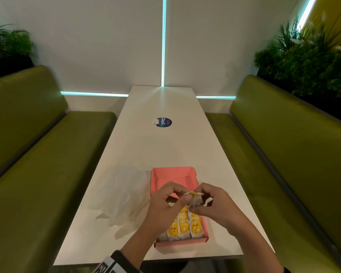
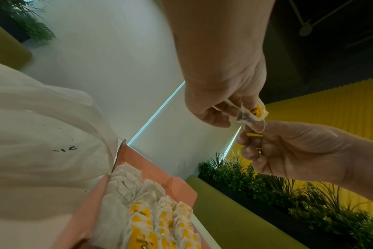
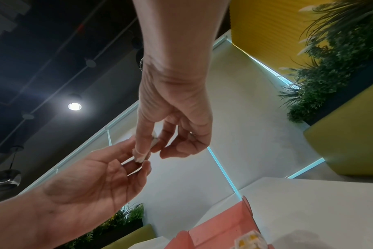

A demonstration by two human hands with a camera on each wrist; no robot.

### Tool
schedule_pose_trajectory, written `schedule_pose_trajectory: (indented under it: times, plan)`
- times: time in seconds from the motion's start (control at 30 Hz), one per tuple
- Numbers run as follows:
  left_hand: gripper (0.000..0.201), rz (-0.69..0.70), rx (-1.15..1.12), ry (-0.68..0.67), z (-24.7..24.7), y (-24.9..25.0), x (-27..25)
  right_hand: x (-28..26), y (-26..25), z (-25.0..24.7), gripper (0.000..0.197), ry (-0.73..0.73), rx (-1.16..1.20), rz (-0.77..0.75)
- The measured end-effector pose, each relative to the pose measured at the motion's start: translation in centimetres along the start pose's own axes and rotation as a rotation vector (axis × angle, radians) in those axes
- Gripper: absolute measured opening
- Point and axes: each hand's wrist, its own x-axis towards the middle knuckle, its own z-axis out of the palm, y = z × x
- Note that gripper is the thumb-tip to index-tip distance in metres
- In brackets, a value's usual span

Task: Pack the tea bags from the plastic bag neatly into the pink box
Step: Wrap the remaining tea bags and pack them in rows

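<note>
Both hands hold one tea bag [image 1: 195, 199] in the air over the middle of the pink box [image 1: 172, 171]. My left hand [image 1: 182, 195] pinches its left end, my right hand [image 1: 200, 201] pinches the right end. In the left wrist view the tea bag [image 2: 250, 115] shows a yellow label, and a yellow tag [image 2: 254, 134] sits in the right hand's fingers [image 2: 248, 139]. Several packed tea bags [image 1: 184, 227] with yellow labels fill the box's near half in three rows; the far half is bare. The crumpled plastic bag [image 1: 122, 196] lies left of the box.
The box sits near the front edge of a long white table [image 1: 165, 146]. A round dark sticker [image 1: 163, 122] lies mid-table. Green benches [image 1: 37, 154] run along both sides, with plants [image 1: 307, 56] behind them.
</note>
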Motion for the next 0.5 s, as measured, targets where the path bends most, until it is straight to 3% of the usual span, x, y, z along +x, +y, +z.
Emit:
schedule_pose_trajectory:
  times: [0.13,0.2,0.5]
  plan:
    - [0.013,-0.080,-0.030,-0.005,0.0,0.1,0.0,-0.1,-0.4,-0.7,0.017,-0.058,-0.076,0.045]
    - [0.005,-0.147,-0.056,-0.005,0.2,0.1,0.0,-0.1,-0.4,-1.2,0.020,-0.053,-0.056,0.043]
    - [0.014,-0.208,-0.121,0.088,1.4,0.5,-0.1,-0.5,-0.2,1.2,0.012,-0.002,0.023,0.035]
